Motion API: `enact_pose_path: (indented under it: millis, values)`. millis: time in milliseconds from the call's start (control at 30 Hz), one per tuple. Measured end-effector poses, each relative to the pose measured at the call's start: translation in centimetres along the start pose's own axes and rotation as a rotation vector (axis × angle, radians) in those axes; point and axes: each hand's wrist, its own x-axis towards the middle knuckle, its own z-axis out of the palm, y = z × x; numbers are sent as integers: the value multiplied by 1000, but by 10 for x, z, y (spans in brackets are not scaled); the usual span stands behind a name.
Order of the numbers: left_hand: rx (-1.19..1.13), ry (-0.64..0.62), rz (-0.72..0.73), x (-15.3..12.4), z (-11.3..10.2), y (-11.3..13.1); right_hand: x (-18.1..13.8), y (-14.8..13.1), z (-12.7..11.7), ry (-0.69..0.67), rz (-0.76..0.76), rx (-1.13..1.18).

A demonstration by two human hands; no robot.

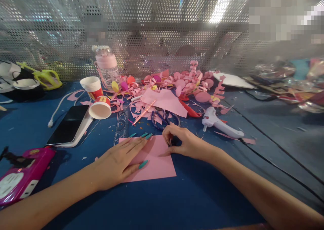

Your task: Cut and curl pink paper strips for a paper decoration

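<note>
A pink sheet of paper (159,167) lies on the blue table in front of me. Spread across its left part is my left hand (118,161), palm down, with long teal nails and fingers stretched out. My right hand (183,140) is closed at the sheet's upper right edge, thumb and curled fingers pinching the paper there; the fingertips are partly hidden. Just beyond that hand lie scissors with dark blue handles (155,118). A clear stencil ruler (123,122) extends away from the sheet's top left, and a pink pencil (144,112) rests near the scissors.
Pink paper scraps and curls (174,85) are heaped at the back. To the left are a phone (69,123), paper cups (100,108), a bottle (106,66) and a magenta device (32,166). A corded glue gun (220,123) lies right. Perforated metal (162,31) stands behind.
</note>
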Motion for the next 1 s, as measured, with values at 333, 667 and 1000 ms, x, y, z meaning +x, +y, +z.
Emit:
enact_pose_path:
  millis: [333,667,1000]
  values:
    - [-44,47,6,0,-1,0,0,-5,-4,26,-44,13]
    - [-27,27,10,0,0,0,-3,-9,-5,40,-53,-23]
    - [-36,35,1,0,1,0,-3,-11,-4,-5,-76,-60]
